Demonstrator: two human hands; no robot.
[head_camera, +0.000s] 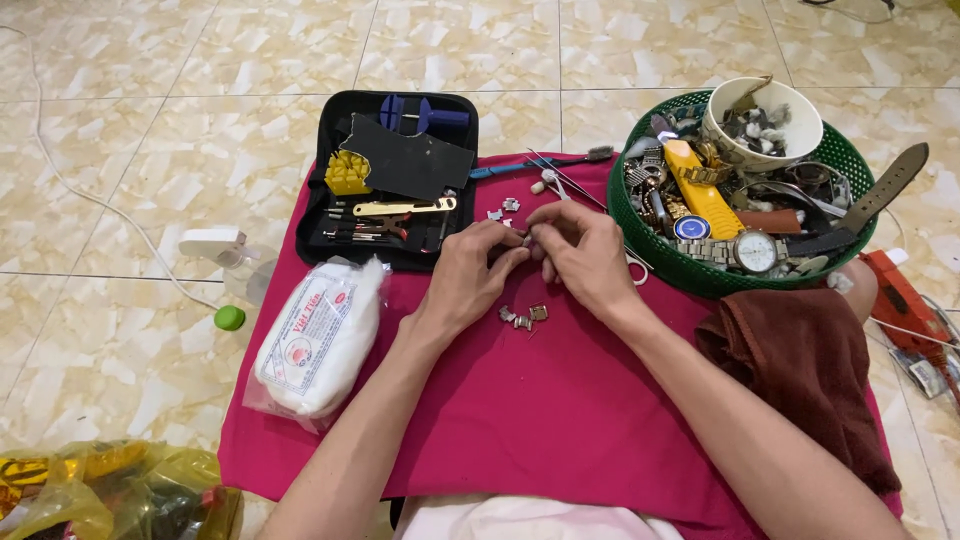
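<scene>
My left hand and my right hand meet over the magenta cloth, fingertips pinched together on a small metal watch-band link that is mostly hidden by the fingers. Just below the hands lie a few loose metal links. More small metal pieces rest on the cloth above the hands, beside thin tweezers and a blue-handled brush.
An open black tool case lies at the back left. A green basket of watches, straps and a white cup stands at right. A white packet, brown towel, spray bottle, green cap and yellow bag surround the cloth.
</scene>
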